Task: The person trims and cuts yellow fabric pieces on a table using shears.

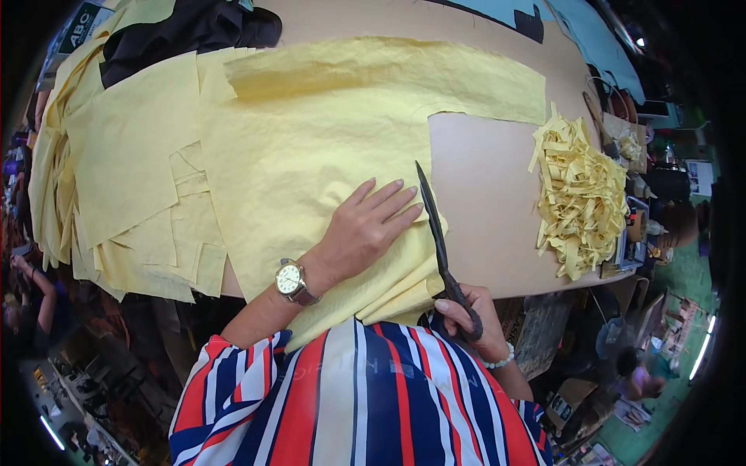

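Yellow fabric (311, 147) lies spread over the table in front of me, its near end bunched in folds against my striped shirt. My left hand (371, 217) rests flat on the cloth with fingers stretched out, a watch on its wrist. In my right hand (482, 318) are long black scissors (441, 245), gripped by the handles near the table's front edge. The blades point away from me along the fabric's right edge and look nearly closed. Some fingers of the right hand are hidden by the handles.
Stacked yellow cloth pieces (128, 163) cover the table's left side, with dark fabric (186, 39) behind them. A heap of yellow strips (579, 198) sits at the right edge. Light blue material (497, 9) lies at the far side. Another person's arm (43, 295) shows at far left.
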